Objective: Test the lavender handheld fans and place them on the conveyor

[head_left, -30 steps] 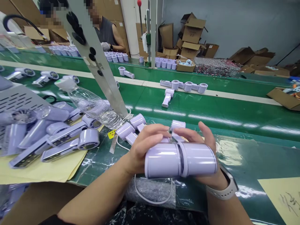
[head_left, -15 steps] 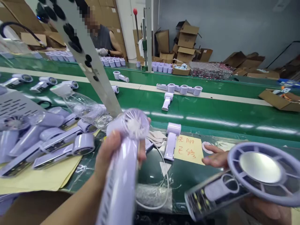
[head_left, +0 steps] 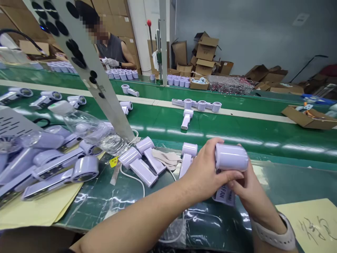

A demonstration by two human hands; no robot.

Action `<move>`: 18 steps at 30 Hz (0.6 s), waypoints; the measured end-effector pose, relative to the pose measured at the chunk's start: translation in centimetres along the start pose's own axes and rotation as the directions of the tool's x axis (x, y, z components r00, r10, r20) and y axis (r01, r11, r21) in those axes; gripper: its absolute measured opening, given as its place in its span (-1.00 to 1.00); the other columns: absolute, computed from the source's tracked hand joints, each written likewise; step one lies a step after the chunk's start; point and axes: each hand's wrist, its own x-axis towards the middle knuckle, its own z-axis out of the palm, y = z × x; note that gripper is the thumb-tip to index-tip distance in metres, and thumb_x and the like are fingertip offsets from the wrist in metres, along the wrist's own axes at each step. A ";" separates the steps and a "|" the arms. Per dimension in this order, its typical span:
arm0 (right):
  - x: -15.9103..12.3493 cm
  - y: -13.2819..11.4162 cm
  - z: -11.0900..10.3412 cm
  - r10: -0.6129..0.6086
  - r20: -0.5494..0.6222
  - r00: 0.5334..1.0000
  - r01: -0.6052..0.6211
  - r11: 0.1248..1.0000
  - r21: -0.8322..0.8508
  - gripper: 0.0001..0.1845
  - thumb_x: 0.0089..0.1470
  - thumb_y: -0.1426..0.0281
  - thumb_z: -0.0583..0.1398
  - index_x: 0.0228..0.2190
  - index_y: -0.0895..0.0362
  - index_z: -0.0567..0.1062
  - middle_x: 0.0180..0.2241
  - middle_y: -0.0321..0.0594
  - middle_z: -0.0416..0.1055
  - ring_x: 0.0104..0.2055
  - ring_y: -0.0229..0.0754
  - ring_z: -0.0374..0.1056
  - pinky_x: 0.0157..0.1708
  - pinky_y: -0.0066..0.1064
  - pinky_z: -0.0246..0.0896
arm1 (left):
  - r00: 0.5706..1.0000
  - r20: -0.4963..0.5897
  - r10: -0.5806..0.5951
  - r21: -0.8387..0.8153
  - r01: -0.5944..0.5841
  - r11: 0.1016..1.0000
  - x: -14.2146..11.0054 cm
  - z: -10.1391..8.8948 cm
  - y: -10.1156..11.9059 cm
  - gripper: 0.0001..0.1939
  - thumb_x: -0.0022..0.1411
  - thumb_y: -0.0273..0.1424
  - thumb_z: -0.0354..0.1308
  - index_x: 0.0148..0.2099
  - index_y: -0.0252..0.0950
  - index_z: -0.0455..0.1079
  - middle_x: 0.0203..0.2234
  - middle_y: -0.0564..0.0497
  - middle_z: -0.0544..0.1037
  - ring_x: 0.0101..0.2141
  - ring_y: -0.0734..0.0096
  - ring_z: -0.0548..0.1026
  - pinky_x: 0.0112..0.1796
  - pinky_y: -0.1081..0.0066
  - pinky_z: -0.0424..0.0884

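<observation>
Both my hands are closed around one lilac handheld fan [head_left: 232, 157], its round head up and its handle pointing down toward me. My left hand [head_left: 207, 172] grips the left side, thumb across the front below the head. On the right side is my right hand [head_left: 249, 191], its thumb near the left thumb and its other fingers mostly hidden. Dark lettering shows on the lower handle. Just left of my hands lies another lilac fan [head_left: 187, 154], partly covered by my left hand. Farther left, two fans [head_left: 143, 172] lie side by side near a crumpled pale cloth [head_left: 168, 158].
A pile of lilac fans [head_left: 84, 168] lies on yellow paper at left, beside a clear plastic bottle [head_left: 86, 123]. A slanted metal post [head_left: 105, 102] rises nearby. Fans stand along the green conveyor [head_left: 158, 119]. A co-worker [head_left: 116, 49] sits across it. A handwritten yellow sheet [head_left: 313, 221] lies at right.
Earlier each hand held a separate fan; now both hands are together on one. The other fan has left my left hand; where it went is unclear. The view has shifted slightly right.
</observation>
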 end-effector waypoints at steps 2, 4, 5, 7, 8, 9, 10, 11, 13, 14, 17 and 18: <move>0.2 0.7 -1.6 0.104 -0.069 0.992 -0.115 0.973 -0.199 0.15 0.04 -0.02 0.38 0.49 -0.04 0.02 0.32 0.11 0.34 0.12 0.21 0.52 0.04 0.05 0.47 | 0.998 0.060 -0.015 0.149 0.006 0.989 -0.2 -0.8 -1.3 -0.11 0.16 -0.11 0.43 0.40 -0.27 0.17 0.27 -0.39 0.40 0.25 -0.25 0.40 0.18 -0.22 0.41; 0.7 1.4 -4.3 0.193 -0.225 0.955 -0.278 0.847 -0.453 0.06 0.02 0.03 0.34 0.45 0.03 0.17 0.13 0.08 0.53 -0.04 0.22 0.57 -0.04 0.05 0.47 | 0.990 0.135 -0.028 0.402 -0.029 0.915 -0.6 -1.9 -2.9 -0.19 0.17 -0.10 0.42 0.36 -0.27 0.29 0.39 -0.42 0.25 0.35 -0.39 0.27 0.26 -0.34 0.27; 0.9 1.8 -6.0 0.223 -0.307 0.925 -0.364 0.749 -0.554 -0.02 0.02 0.07 0.31 0.41 0.07 0.27 -0.04 0.05 0.61 -0.14 0.21 0.58 -0.11 0.02 0.47 | 0.987 0.152 -0.052 0.524 -0.035 0.851 -0.8 -2.4 -3.8 -0.27 0.16 -0.12 0.44 0.30 -0.28 0.39 0.40 -0.43 0.23 0.33 -0.47 0.27 0.25 -0.39 0.24; 1.5 2.5 -9.7 0.267 -0.367 0.891 -0.453 0.572 -0.684 -0.14 0.03 0.17 0.25 0.35 0.10 0.39 -0.27 -0.03 0.62 -0.27 0.18 0.56 -0.21 -0.04 0.45 | 0.978 0.184 -0.101 0.651 -0.044 0.758 -1.0 -3.1 -5.6 -0.44 0.17 -0.21 0.44 0.17 -0.30 0.51 0.37 -0.44 0.24 0.24 -0.48 0.39 0.19 -0.38 0.32; 1.7 2.8 -11.4 0.288 -0.351 0.891 -0.453 0.511 -0.730 -0.19 0.05 0.23 0.22 0.34 0.09 0.41 -0.31 -0.04 0.62 -0.29 0.18 0.55 -0.23 -0.05 0.43 | 0.975 0.204 -0.087 0.660 -0.072 0.748 -1.1 -3.3 -6.4 -0.54 0.19 -0.25 0.41 0.09 -0.33 0.55 0.37 -0.45 0.23 0.21 -0.44 0.43 0.18 -0.34 0.35; 1.8 3.0 -12.8 0.287 -0.338 0.896 -0.439 0.461 -0.771 -0.23 0.05 0.31 0.20 0.32 0.06 0.45 -0.31 -0.03 0.62 -0.29 0.19 0.54 -0.23 -0.04 0.42 | 0.976 0.208 -0.061 0.652 -0.092 0.753 -1.3 -3.6 -7.0 -0.67 0.23 -0.31 0.36 0.01 -0.34 0.58 0.36 -0.44 0.22 0.19 -0.38 0.46 0.18 -0.30 0.38; 1.9 3.2 -13.9 0.255 -0.346 0.903 -0.426 0.418 -0.803 -0.26 0.04 0.38 0.18 0.28 0.04 0.50 -0.29 0.02 0.62 -0.27 0.23 0.53 -0.21 0.02 0.40 | 0.979 0.202 -0.032 0.625 -0.103 0.774 -1.5 -4.0 -7.4 -0.77 0.26 -0.36 0.30 -0.06 -0.35 0.59 0.37 -0.42 0.21 0.17 -0.31 0.49 0.18 -0.25 0.41; 1.9 3.3 -14.5 0.193 -0.376 0.906 -0.422 0.378 -0.824 -0.30 0.03 0.43 0.16 0.22 0.05 0.55 -0.23 0.10 0.61 -0.20 0.31 0.52 -0.17 0.13 0.37 | 0.983 0.182 -0.007 0.587 -0.103 0.803 -1.8 -4.7 -7.6 -0.84 0.29 -0.40 0.24 -0.12 -0.33 0.59 0.38 -0.39 0.19 0.14 -0.22 0.52 0.17 -0.19 0.43; 2.3 3.5 -14.3 0.027 -0.433 0.901 -0.417 0.331 -0.846 -0.42 0.04 0.47 0.15 0.09 0.14 0.64 -0.05 0.30 0.55 0.00 0.51 0.44 -0.06 0.39 0.24 | 0.992 0.128 0.012 0.447 -0.068 0.892 -2.9 -6.8 -7.6 -0.84 0.32 -0.42 0.17 -0.14 -0.26 0.59 0.38 -0.28 0.19 0.03 -0.01 0.59 0.08 -0.04 0.54; 2.7 3.7 -13.6 -0.043 -0.428 0.903 -0.391 0.336 -0.857 -0.49 0.08 0.46 0.16 0.04 0.18 0.65 0.05 0.37 0.49 0.10 0.56 0.37 0.01 0.47 0.16 | 0.993 0.113 0.016 0.338 -0.054 0.940 -3.8 -8.3 -7.6 -0.83 0.33 -0.38 0.19 -0.11 -0.20 0.59 0.37 -0.22 0.23 -0.01 0.07 0.61 0.00 0.06 0.59; 5.2 5.2 -9.9 -0.124 -0.301 0.946 -0.224 0.421 -0.879 -0.59 0.25 0.32 0.19 0.06 0.19 0.61 0.14 0.26 0.46 0.22 0.39 0.32 0.19 0.26 0.19 | 0.990 0.145 -0.002 -0.217 0.034 0.976 -7.8 -12.9 -7.9 -0.59 0.31 -0.35 0.24 0.19 -0.04 0.48 0.06 -0.14 0.59 -0.21 0.22 0.68 -0.29 0.32 0.62; 6.3 6.0 -8.7 -0.134 -0.261 0.956 -0.175 0.450 -0.875 -0.59 0.28 0.25 0.22 0.07 0.15 0.59 0.11 0.17 0.49 0.21 0.29 0.36 0.20 0.16 0.25 | 0.987 0.152 0.051 -0.396 0.014 0.918 -9.4 -14.1 -8.3 -0.50 0.26 -0.35 0.27 0.25 -0.08 0.45 -0.09 -0.11 0.65 -0.27 0.21 0.69 -0.34 0.31 0.61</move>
